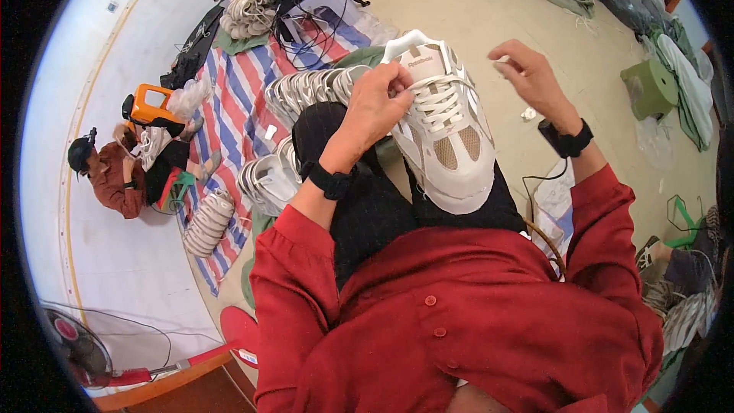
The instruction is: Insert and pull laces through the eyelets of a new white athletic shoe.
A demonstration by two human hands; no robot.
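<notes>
A white and beige sneaker (466,183) rests across my thighs, its toe toward me. White shoelace (440,107) runs criss-cross up its front to the tongue. At the left side of the top eyelets, my left hand (375,107) is closed in a pinch on the shoelace. My right hand (527,76) is held in the air to the right of the shoe, apart from it. Its fingers are curved, with a gap between thumb and forefinger and nothing visible in them.
Rows of similar shoes (310,92) lie left of my knee on a striped sheet (222,92). A co-worker (122,176) sits at the far left, handling a shoe. A green stool (650,88) stands at right; a fan (80,344) is at lower left.
</notes>
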